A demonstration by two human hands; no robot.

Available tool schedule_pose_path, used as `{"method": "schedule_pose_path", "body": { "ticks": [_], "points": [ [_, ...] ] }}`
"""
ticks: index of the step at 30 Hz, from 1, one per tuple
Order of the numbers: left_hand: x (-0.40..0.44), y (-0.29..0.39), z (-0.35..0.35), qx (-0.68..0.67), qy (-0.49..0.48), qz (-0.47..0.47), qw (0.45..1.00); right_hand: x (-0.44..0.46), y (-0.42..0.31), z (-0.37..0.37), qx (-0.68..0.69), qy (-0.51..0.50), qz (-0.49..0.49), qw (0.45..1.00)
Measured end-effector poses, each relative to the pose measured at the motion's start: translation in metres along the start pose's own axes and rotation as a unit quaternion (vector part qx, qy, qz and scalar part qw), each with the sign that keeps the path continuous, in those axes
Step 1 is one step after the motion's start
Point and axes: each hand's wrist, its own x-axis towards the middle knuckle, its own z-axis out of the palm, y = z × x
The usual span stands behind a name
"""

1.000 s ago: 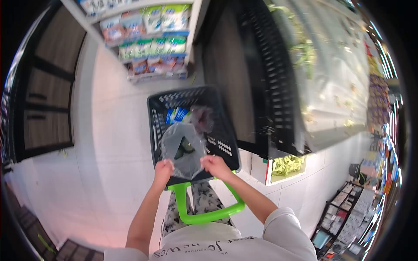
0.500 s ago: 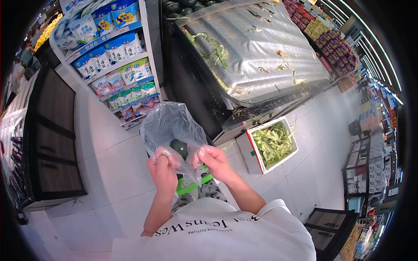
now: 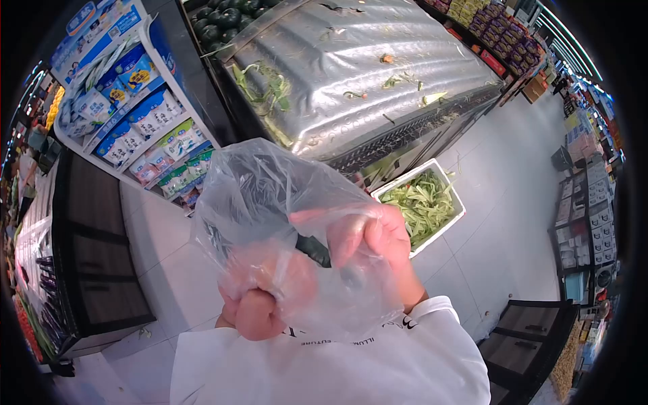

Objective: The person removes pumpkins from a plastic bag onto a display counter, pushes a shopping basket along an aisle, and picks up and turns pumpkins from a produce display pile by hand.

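Observation:
A clear plastic bag [image 3: 253,189] is held up high in front of my chest, its film spread between both hands. My left hand [image 3: 260,304] is closed on the bag's lower left edge, fingers curled and partly behind the film. On the other side my right hand [image 3: 378,236] is closed on the upper right edge, with some fingers seen through the plastic. Between the hands shows a dark green round squash [image 3: 313,251]; whether it lies inside the bag or behind it I cannot tell.
Ahead is a display covered with a silver ribbed sheet [image 3: 364,74] strewn with leaf scraps. Dark green squashes [image 3: 226,20] lie in a bin behind it. A white foam box [image 3: 461,202] of leaves stands on the floor at right. Salt packets fill a rack [image 3: 145,121] at left.
Both hands have come up nearer the camera with the bag, which now fills more of the view. My right hand is higher than my left. The view has also shifted.

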Motion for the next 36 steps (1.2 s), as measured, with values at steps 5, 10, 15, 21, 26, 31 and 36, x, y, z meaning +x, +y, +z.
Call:
{"method": "schedule_pose_path", "body": {
  "ticks": [5, 10, 15, 21, 26, 31, 36],
  "points": [
    [0.041, -0.065, 0.062, 0.010, 0.046, 0.104, 0.993, 0.000, -0.052, -0.069, 0.027, -0.007, 0.024, 0.999],
    [0.105, -0.097, 0.118, -0.156, 0.029, 0.111, 0.981, 0.019, -0.082, -0.125, 0.082, 0.016, 0.011, 0.996],
    [0.155, -0.114, 0.140, -0.130, 0.079, 0.097, 0.984, 0.053, -0.100, -0.161, 0.086, 0.033, -0.014, 0.996],
    [0.200, -0.126, 0.140, 0.055, 0.148, 0.142, 0.977, 0.093, -0.102, -0.181, 0.102, 0.027, 0.017, 0.994],
    [0.232, -0.139, 0.104, 0.086, 0.095, 0.203, 0.971, 0.129, -0.091, -0.189, 0.110, 0.038, -0.001, 0.993],
    [0.259, -0.142, 0.088, 0.158, 0.105, 0.255, 0.948, 0.159, -0.084, -0.218, 0.057, 0.026, -0.039, 0.997],
    [0.268, -0.146, 0.070, 0.094, 0.060, 0.216, 0.970, 0.169, -0.077, -0.234, 0.006, 0.028, -0.017, 0.999]
  ]
}}
